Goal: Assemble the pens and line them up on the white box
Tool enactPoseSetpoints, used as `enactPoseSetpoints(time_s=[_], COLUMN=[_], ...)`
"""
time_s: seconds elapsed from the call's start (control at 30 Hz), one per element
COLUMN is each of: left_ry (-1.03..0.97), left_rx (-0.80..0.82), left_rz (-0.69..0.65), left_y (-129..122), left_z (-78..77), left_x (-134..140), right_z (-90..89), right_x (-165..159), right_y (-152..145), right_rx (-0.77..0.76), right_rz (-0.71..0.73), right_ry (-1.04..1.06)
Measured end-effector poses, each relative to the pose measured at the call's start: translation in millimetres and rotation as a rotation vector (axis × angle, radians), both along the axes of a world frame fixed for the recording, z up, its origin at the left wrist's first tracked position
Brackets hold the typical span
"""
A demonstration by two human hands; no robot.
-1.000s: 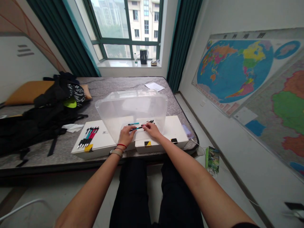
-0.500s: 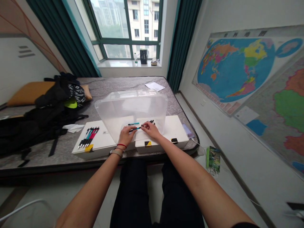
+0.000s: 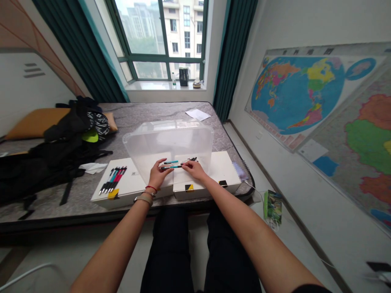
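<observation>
Between my hands lies a blue and black pen (image 3: pixel 175 167), held level at its right end by the pinched fingers of my right hand (image 3: pixel 195 169). My left hand (image 3: pixel 158 174) is at the pen's left end, thumb and fingers spread apart. Just beyond, a teal pen piece (image 3: pixel 171 162) rests inside the clear plastic bin (image 3: pixel 168 140), which is tipped on its side with its opening toward me. Small dark pen parts (image 3: pixel 193 159) lie behind my right hand, partly hidden. Several finished-looking pens (image 3: pixel 113 179) in black, teal and red sit in a row at the left.
Two white boxes, a left box (image 3: pixel 128 187) and a right box (image 3: pixel 224 165), stand along the mattress (image 3: pixel 137 112) edge. A black backpack (image 3: pixel 58 150) and a white tissue (image 3: pixel 93 167) are at left. A paper sheet (image 3: pixel 198 114) lies behind the bin.
My left hand's fingers have spread from their grip near the pen, and the hand has shifted slightly left. My right hand still pinches the pen.
</observation>
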State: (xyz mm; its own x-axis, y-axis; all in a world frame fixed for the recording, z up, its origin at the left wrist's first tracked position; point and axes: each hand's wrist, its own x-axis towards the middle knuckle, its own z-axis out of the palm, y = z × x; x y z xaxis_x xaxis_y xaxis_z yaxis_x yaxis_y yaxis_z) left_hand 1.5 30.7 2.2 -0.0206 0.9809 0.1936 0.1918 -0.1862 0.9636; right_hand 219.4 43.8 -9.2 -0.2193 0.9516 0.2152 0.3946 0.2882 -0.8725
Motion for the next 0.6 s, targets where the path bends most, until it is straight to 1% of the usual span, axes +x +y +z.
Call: enactPoseSetpoints(time_s=[0.1,0.23,0.3,0.4,0.5,0.6], left_ry=[-0.105,-0.106,-0.122,-0.181,-0.189,-0.135], left_rx=[-0.043,-0.044,-0.047,-0.062,-0.042,-0.036], left_rz=[-0.023,-0.011,0.021,0.022,0.014,0.015], left_y=[2.1,5.0,5.9,6.8,7.4,6.9], left_z=[-0.8,-1.2,-0.5,-0.1,-1.0,-1.0], left_x=[-3.7,-6.0,-7.2,-9.3,-10.4,-9.9], right_z=[-0.8,0.0,1.8,7.4,21.0,45.0], right_x=[-2.0,-5.5,-6.7,-8.7,-8.8,-5.3], right_y=[-0.2,-2.3,-4.9,-8.0,-1.6,19.2], right_rx=[-0.001,0.039,0.055,0.059,0.051,0.071], right_rz=[0.039,0.06,0.037,-0.021,-0.151,-0.278], right_ry=[-0.033,-0.157,-0.178,-0.215,-0.297,-0.427])
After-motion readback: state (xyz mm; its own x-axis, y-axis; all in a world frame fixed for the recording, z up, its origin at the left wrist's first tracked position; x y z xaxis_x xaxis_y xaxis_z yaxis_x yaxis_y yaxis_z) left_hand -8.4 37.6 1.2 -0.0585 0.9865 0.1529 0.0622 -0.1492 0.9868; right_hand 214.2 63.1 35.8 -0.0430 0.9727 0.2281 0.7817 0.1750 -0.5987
